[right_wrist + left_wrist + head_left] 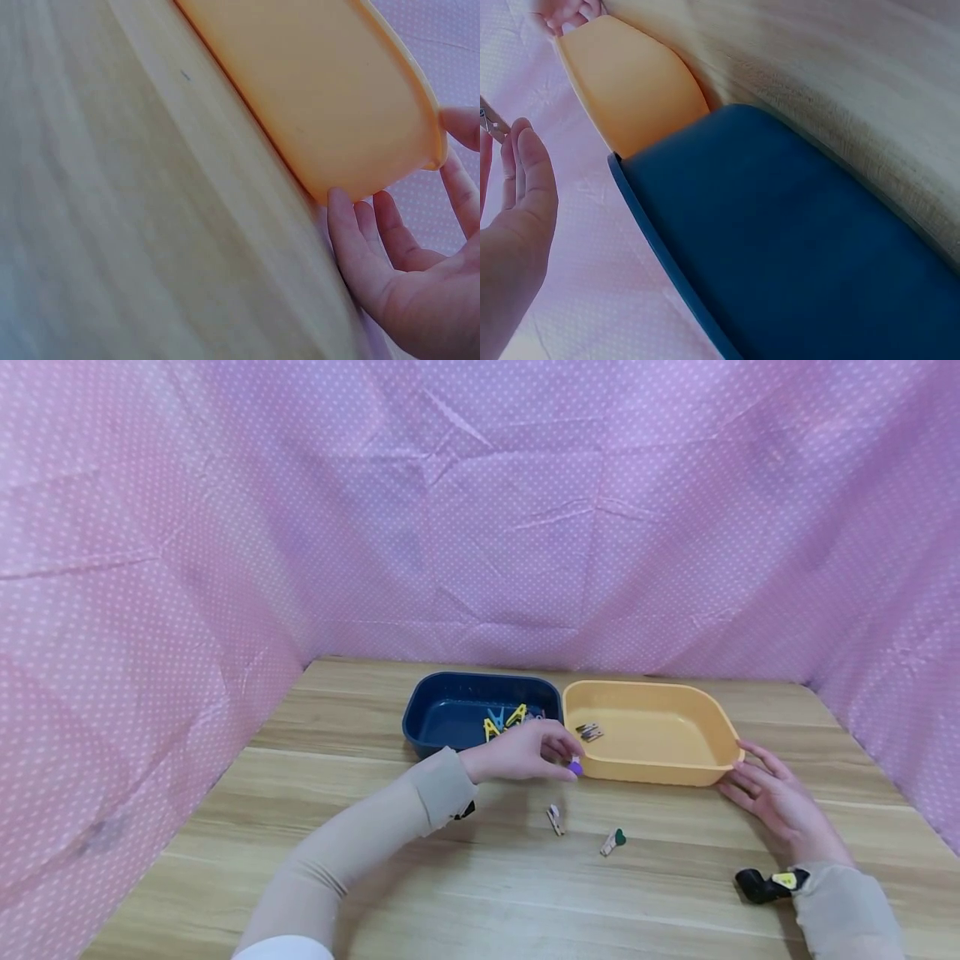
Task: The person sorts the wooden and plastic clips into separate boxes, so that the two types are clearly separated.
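Observation:
My left hand (534, 750) pinches a small clothespin with a purple top (575, 767) in front of where the two trays meet; its wooden end (493, 124) shows in the left wrist view. At the right, my right hand (776, 797) holds the near right corner of the yellow tray (660, 772), thumb at the rim and fingers against the outer wall. Inside that tray lie several clothespins (589, 732). On the table lie a clothespin with a white top (555, 820) and one with a green heart (613, 842).
A dark blue tray (450, 747) stands left against the yellow one, holding yellow and blue clips (495, 723), partly hidden by my left hand. The wooden table (315, 760) meets a pink dotted curtain (480, 527) at the back and sides.

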### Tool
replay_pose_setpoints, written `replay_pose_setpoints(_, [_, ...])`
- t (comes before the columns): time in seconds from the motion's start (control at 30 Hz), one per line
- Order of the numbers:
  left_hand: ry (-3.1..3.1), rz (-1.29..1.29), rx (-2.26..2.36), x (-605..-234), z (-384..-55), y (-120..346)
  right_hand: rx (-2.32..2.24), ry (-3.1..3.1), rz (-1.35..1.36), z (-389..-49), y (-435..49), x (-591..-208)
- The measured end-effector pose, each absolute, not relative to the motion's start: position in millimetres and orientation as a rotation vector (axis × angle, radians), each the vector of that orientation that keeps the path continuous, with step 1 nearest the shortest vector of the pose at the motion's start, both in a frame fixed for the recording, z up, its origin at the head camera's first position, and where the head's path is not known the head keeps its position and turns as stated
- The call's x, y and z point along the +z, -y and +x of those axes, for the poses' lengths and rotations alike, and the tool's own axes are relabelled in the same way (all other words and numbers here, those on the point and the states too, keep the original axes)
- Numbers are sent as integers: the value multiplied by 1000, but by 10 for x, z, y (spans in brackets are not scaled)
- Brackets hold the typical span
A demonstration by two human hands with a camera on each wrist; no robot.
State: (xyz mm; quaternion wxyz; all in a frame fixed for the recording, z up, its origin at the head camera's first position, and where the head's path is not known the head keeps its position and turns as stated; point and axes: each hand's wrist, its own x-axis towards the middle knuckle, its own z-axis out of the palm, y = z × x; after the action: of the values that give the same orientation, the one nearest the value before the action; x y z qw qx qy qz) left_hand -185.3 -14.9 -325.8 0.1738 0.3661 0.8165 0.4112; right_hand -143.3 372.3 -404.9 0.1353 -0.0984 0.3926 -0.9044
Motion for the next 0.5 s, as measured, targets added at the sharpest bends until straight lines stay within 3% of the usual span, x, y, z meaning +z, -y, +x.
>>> replay_pose_setpoints(0.5, [-2367, 969, 1194, -3040, -2048, 196, -2612, -1122, -323, -1474, -3703, -4056])
